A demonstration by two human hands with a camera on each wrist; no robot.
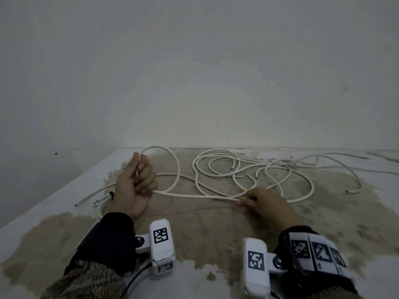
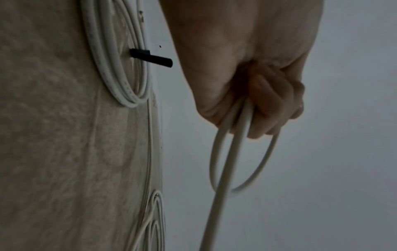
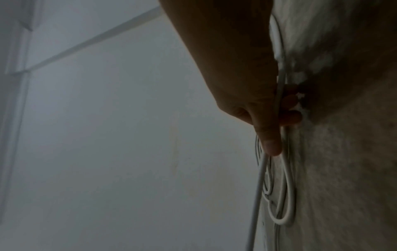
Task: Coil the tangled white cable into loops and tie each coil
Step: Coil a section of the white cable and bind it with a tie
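A long white cable [image 1: 218, 169] lies tangled in loose loops on a stained floor. My left hand [image 1: 138, 182] is raised at the left, fingers curled round a loop of the white cable [image 2: 236, 135]; the loop arches up behind the fist. From that fist a strand runs right to my right hand [image 1: 257, 199], which pinches it low against the floor between thumb and fingers. In the right wrist view the thumb [image 3: 270, 141] presses on the white cable [image 3: 279, 95]. A finished coil [image 2: 120, 71] bound with a black tie [image 2: 150, 57] lies by my left wrist.
A pale wall [image 1: 194, 72] rises right behind the cable, and another closes in on the left. More cable strands [image 1: 345, 162] trail off to the far right. The floor [image 1: 205, 229] in front of my hands is bare, stained concrete.
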